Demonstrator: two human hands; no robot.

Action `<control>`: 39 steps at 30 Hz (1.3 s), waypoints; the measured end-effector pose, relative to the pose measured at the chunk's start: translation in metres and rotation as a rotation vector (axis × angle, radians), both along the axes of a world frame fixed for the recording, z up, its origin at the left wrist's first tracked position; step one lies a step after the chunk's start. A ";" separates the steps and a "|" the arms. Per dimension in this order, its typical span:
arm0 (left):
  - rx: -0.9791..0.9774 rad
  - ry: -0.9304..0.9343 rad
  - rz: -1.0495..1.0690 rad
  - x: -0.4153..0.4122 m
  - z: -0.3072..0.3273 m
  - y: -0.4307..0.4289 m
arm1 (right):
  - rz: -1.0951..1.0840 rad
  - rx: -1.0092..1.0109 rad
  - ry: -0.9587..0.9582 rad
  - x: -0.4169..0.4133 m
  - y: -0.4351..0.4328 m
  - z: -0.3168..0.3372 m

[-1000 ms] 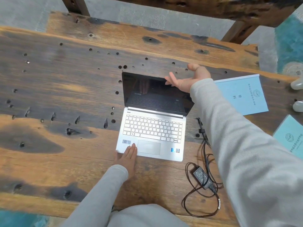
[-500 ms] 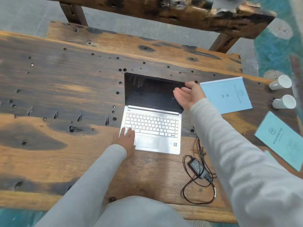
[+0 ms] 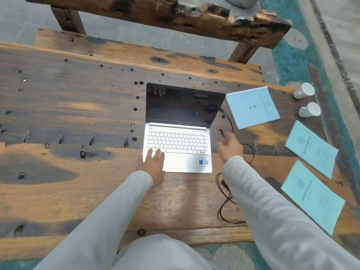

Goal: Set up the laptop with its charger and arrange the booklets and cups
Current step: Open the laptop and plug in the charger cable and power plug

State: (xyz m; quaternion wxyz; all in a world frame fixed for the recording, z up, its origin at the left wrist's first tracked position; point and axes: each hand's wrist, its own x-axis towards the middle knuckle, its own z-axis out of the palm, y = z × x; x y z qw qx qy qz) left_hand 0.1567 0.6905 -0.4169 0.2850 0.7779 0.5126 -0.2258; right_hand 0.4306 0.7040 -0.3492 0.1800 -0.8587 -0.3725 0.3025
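Wood table carries all items. Left hand flat, fingers spread, on laptop front-left corner, prob. to steady it. Right hand loosely open, empty, near plug; charger brick hidden under sleeve. Booklets w/ cups far right, cups tipped over.

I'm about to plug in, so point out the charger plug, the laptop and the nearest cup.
charger plug (image 3: 222,132), head view, its dark tip.
laptop (image 3: 176,142), head view, keyboard middle.
nearest cup (image 3: 309,110), head view, its side.

Booklet print too blurred
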 end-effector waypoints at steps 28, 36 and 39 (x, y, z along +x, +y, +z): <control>0.006 0.052 0.011 0.214 0.019 0.035 | -0.065 -0.115 0.209 0.179 0.020 -0.064; -0.125 -0.148 0.224 0.293 0.005 0.078 | -0.074 -0.124 0.296 0.216 0.045 -0.095; -0.140 -0.143 0.251 0.319 -0.005 0.092 | -0.058 -0.139 0.327 0.221 0.054 -0.103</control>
